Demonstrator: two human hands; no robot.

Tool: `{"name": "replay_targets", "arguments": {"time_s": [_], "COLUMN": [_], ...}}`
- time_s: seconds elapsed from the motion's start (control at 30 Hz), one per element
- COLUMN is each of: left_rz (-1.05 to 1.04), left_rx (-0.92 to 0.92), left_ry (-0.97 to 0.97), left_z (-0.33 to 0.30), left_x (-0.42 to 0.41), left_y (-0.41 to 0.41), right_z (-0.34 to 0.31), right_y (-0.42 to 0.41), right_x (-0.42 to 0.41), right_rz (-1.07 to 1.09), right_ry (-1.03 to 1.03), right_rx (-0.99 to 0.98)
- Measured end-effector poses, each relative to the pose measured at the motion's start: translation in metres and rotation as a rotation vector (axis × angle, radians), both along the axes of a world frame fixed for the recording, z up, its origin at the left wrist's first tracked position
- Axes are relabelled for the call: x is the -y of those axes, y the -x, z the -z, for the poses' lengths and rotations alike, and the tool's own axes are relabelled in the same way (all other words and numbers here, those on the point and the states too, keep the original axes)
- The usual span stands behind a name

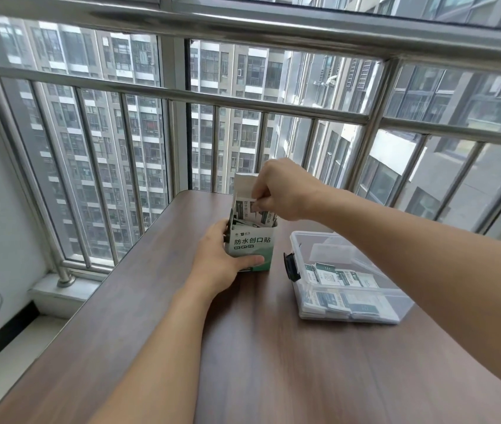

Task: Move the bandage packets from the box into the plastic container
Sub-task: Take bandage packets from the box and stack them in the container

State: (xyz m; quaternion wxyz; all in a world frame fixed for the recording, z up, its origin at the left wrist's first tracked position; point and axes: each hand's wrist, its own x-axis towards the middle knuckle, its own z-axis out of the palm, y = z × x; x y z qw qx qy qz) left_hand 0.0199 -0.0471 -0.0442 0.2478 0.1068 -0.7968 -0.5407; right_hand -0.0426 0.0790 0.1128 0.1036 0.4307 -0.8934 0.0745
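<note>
right hand [285, 191] pinches a bandage packet [244, 209] at the open top of the box [249, 246], mid frame; left hand [221, 258] grips the box's side. more white-and-green packets fill the box, others lie flat in the clear plastic container [347, 289] just right.

A high-rise home balcony: a wooden table [273, 347] stands against a steel railing [182, 96], with apartment towers [114, 123] outside.
</note>
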Motion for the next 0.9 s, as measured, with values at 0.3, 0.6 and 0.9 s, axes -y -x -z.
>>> {"name": "replay_targets", "arguments": {"time_s": [0.3,0.6,0.9], "left_rz": [-0.102,-0.085,0.454], "left_rx": [-0.152,-0.65,-0.208], "left_ry": [-0.018,-0.139,-0.488], "left_z": [-0.019,-0.069,-0.099], "left_x": [-0.01,-0.042,-0.055], "left_y": [-0.01,-0.026,-0.039], "right_z": [-0.03,-0.072,-0.052], "right_y": [-0.003,-0.021,-0.015], "right_x": [-0.013,-0.059,-0.083], "right_rz": [-0.031,-0.129,-0.175], "right_ry": [0.127,0.288,0.249], "right_rx": [-0.004,0.117,0.268]}}
